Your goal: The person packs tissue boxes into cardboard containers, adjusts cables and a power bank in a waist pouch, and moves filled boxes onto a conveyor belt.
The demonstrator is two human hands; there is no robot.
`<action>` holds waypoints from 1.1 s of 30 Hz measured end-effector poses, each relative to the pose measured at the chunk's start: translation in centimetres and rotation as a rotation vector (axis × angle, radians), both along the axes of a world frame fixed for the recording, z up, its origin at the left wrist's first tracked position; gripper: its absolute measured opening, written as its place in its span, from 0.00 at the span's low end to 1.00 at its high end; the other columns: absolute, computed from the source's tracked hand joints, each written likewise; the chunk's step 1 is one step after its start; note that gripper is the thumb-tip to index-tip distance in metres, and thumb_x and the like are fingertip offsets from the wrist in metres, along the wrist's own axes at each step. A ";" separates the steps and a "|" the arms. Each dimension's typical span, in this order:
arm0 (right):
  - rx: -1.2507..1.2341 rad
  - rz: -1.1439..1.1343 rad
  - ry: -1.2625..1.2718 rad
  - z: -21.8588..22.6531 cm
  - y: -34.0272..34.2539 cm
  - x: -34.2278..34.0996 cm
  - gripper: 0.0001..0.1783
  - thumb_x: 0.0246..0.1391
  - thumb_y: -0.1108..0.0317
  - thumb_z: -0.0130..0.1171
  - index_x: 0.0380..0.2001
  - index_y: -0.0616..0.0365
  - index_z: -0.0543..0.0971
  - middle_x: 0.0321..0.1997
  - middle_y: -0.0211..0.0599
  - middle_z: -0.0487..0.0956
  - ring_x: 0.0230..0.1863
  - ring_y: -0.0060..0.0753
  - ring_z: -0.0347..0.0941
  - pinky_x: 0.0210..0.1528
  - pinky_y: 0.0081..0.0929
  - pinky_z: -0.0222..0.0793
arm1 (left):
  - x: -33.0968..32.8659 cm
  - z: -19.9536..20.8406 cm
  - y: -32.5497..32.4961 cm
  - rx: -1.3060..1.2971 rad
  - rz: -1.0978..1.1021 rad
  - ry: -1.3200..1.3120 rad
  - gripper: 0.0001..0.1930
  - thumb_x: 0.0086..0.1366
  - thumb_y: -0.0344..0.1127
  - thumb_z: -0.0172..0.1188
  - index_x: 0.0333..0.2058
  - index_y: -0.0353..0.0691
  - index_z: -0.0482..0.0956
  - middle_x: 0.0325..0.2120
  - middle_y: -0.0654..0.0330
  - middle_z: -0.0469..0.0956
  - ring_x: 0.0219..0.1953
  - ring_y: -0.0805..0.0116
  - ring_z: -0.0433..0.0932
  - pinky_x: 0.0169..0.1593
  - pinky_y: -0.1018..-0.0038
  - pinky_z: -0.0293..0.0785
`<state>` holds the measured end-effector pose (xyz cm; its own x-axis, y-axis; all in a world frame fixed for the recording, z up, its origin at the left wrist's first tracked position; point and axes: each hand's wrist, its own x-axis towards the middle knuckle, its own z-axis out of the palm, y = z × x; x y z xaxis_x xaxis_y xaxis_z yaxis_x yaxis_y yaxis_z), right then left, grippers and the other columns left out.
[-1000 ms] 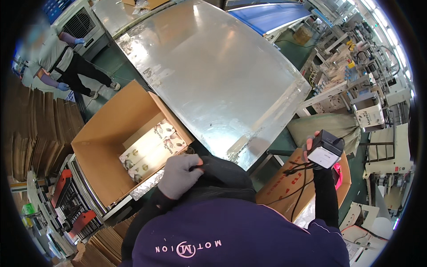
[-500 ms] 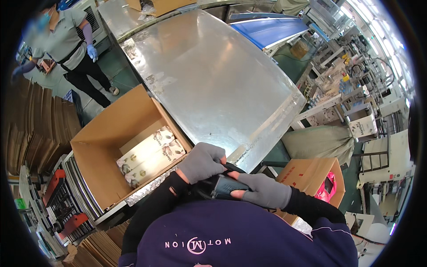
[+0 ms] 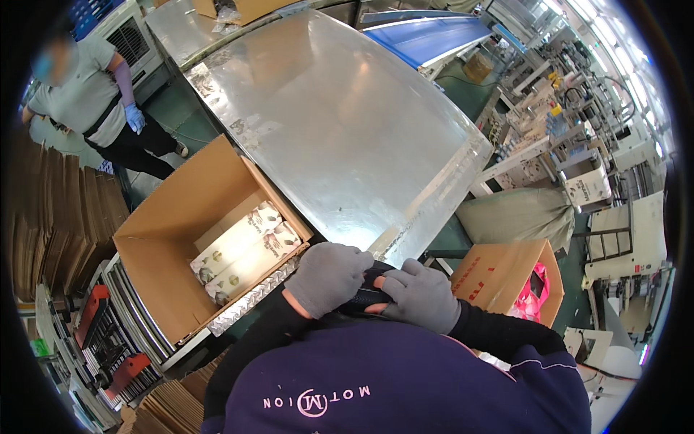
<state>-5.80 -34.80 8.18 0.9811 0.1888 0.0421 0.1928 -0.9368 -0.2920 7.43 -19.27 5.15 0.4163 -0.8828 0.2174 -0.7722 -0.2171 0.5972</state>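
Close against my body, at the near edge of the metal table (image 3: 340,137), both hands grip a dark black object (image 3: 363,291). Its kind cannot be made out, since my fingers cover much of it. My left hand (image 3: 329,278), in a grey glove with bare fingertips, is curled round its left side. On the other side my right hand (image 3: 421,298), gloved alike, pinches it between thumb and fingers. To the left of my left hand stands an open cardboard carton (image 3: 170,217) with white patterned boxes (image 3: 242,253) lying in it.
A second carton (image 3: 481,278) with pink material (image 3: 531,296) stands at the right. Stacked flat cardboard (image 3: 69,224) and a roller conveyor (image 3: 134,311) are at the left. A co-worker (image 3: 90,87) stands far left. A blue conveyor belt (image 3: 426,40) lies beyond the table.
My hands have drawn closer round the object, hiding the blue-grey part that showed before. The left hand has turned and come down slightly. The co-worker's pose has changed.
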 end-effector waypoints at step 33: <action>1.308 0.270 0.948 -10.7 -8.0 6.7 0.41 0.58 0.52 0.57 0.67 0.61 0.56 0.69 0.42 0.59 0.69 0.35 0.54 0.66 0.30 0.53 | -2.5 0.7 -2.1 0.460 -0.094 0.378 0.36 0.50 0.54 0.69 0.53 0.38 0.72 0.53 0.49 0.70 0.55 0.50 0.69 0.55 0.62 0.70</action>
<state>0.91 -42.78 -2.48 0.6943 0.6708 -0.2609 -0.3993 0.0573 -0.9150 4.90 -21.37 5.88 0.3062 -0.8878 -0.3435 -0.5526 -0.4596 0.6953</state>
